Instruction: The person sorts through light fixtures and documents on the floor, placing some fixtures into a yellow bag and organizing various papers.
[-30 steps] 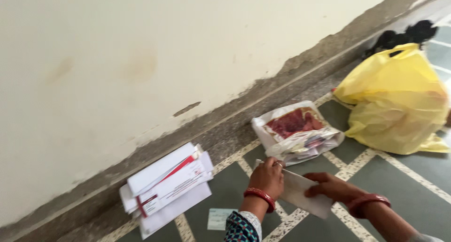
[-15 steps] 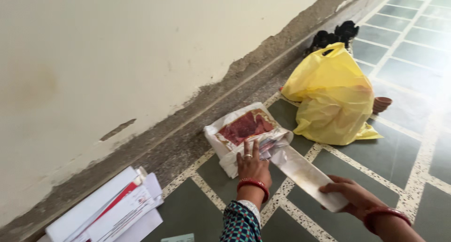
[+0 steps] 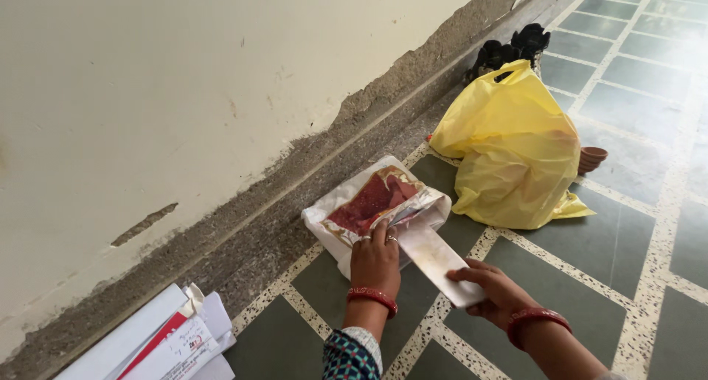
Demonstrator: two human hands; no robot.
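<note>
A white plastic bag with a red printed panel (image 3: pixel 369 203) lies on the floor by the wall, its mouth facing me. My left hand (image 3: pixel 375 258) grips the edge of that mouth, holding it apart. A long white envelope (image 3: pixel 436 260) has its far end inside the bag's mouth among other papers. My right hand (image 3: pixel 490 290) holds the envelope's near end. Both wrists wear red bangles.
A full yellow plastic bag (image 3: pixel 512 151) stands to the right of the white bag, with a small clay pot (image 3: pixel 592 157) beside it and a black bundle (image 3: pixel 509 50) behind. A pile of white envelopes (image 3: pixel 155 343) lies at lower left against the wall (image 3: pixel 184 92).
My left hand moved from the envelope to the white bag's mouth. My right hand pushed the envelope forward, so its far end went into the bag. The view swung right.
</note>
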